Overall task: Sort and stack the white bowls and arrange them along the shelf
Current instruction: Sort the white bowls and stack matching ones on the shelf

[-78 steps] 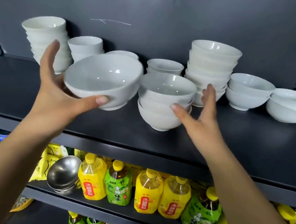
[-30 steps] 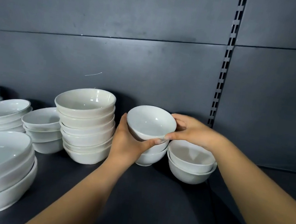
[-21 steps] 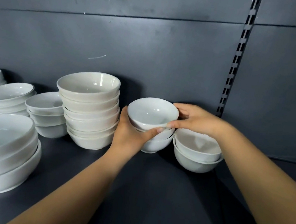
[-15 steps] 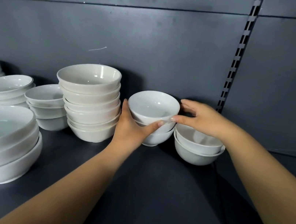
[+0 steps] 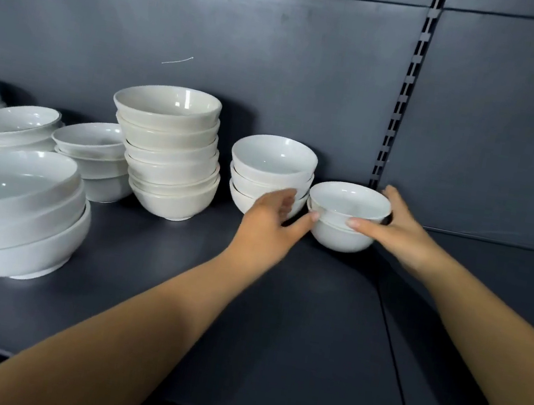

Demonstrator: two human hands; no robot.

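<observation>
Now that you have let go of its top bowl, the trio (image 5: 272, 168) stands alone as three nested bowls, where half a second ago both grips were steadying it. I judge that stack finished. The pair (image 5: 340, 237) just to its right comes next. Your right grip (image 5: 400, 231) wraps it, thumb on the front wall and fingers round the back rim. Your left grip (image 5: 269, 227) has swung over from the trio with its fingers loosely spread and holding nothing. Its thumb tip is at the pair's left side, but motion blur hides whether it touches. You look set to lift the pair or nudge it into line, so the small bowls seem nearly sorted.

The shelf (image 5: 275, 325) is dark, matt and flat, with a seam running forward from near the pair. Behind it rises a grey back panel (image 5: 281, 48). To the left stand the big bowls (image 5: 14, 216), the tall stack (image 5: 168, 159) and the low stacks (image 5: 92, 155). A slotted upright (image 5: 404, 94) runs down just behind the pair.
</observation>
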